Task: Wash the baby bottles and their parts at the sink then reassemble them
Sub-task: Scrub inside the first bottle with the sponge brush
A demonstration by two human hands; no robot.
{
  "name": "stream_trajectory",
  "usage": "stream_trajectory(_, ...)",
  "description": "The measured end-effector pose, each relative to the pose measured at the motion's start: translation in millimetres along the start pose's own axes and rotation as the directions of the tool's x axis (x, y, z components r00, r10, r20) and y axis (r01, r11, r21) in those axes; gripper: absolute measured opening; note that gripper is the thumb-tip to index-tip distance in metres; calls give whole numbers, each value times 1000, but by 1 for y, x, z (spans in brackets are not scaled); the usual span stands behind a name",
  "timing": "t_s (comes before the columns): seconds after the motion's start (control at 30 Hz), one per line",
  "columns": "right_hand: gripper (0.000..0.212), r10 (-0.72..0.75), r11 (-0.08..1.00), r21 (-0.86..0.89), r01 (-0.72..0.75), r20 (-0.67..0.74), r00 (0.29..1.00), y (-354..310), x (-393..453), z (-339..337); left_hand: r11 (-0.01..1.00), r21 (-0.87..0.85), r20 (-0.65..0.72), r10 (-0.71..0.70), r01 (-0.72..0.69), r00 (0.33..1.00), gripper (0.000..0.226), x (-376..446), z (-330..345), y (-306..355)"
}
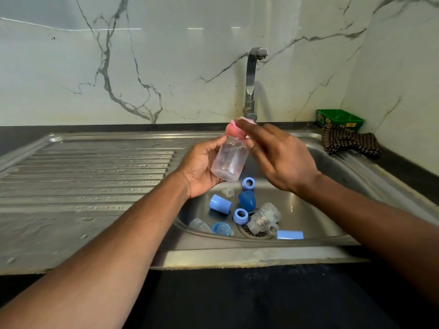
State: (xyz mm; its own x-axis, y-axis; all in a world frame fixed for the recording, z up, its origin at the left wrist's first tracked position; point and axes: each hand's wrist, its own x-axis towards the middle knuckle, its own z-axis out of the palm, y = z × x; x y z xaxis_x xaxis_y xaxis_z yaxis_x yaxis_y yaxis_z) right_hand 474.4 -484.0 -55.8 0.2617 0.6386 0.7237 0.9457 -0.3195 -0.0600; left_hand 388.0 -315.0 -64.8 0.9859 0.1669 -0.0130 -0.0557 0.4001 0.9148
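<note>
Steel sink point(308, 210) holding blue caps point(219, 204), clear bottles point(263, 217), dark counter point(403, 162) with cloth point(344, 141)

Green box point(339, 118) in back right corner; checked cloth point(349, 143) just before it on counter.

Bright even light, wall glare streaks, motion-blurred right hand point(278, 155), wide-angle bowing

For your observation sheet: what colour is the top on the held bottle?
Pink top, seen in the head view.
</note>
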Motion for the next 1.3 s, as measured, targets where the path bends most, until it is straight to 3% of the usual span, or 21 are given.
stream_trajectory(0.17,48,-250,968,12,252,162,955,-13,-19,1,999,-34,46,-4,6,999,44,1,-6,3)
stream_trajectory(0.33,51,67,997,43,-66,-9,998,-2,-2,6,998,-48,-50,28,-30,998,47,2,-8,4)
stream_trajectory(0.5,48,-238,971,16,240,214,947,-16,-17,4,998,-69,-63,8,-12,998,43,4,-8,5)
stream_trajectory(0.53,49,-232,970,-24,241,202,952,-15,-14,5,998,-53,-57,12,-15,998,41,3,-7,6)
stream_trajectory(0.6,51,-98,991,-78,105,92,991,-7,-2,4,999,-23,-79,47,-49,996,40,3,-5,4)
stream_trajectory(0.67,54,57,997,-50,-56,27,998,1,3,1,996,20,-107,83,-82,991,43,3,-6,3)
stream_trajectory(0.7,54,62,998,-35,-61,36,997,0,-1,0,995,33,-111,96,-93,989,44,3,-7,2)
stream_trajectory(0.77,52,-81,997,3,81,117,990,-10,-11,1,997,17,-91,79,-78,993,44,2,-6,3)
stream_trajectory(0.87,50,-277,959,13,283,260,925,-25,-17,4,999,-40,-19,18,-19,1000,40,-2,-2,6)
stream_trajectory(0.93,51,-198,974,-77,214,173,965,-19,-4,6,999,-26,-38,37,-38,999,40,-1,-1,6)
stream_trajectory(1.03,54,39,996,-83,-35,41,998,-2,6,1,998,21,-88,65,-63,994,45,1,-2,2)
stream_trajectory(1.07,53,38,998,-60,-35,52,998,-1,1,0,998,23,-87,59,-57,995,45,2,-2,2)
stream_trajectory(1.23,49,-260,965,37,259,258,931,-23,-18,1,996,-92,-42,9,-13,999,48,-1,0,4)
stream_trajectory(1.3,49,-188,979,-50,198,163,969,-19,-9,3,989,-137,-43,42,-47,998,58,-1,-3,6)
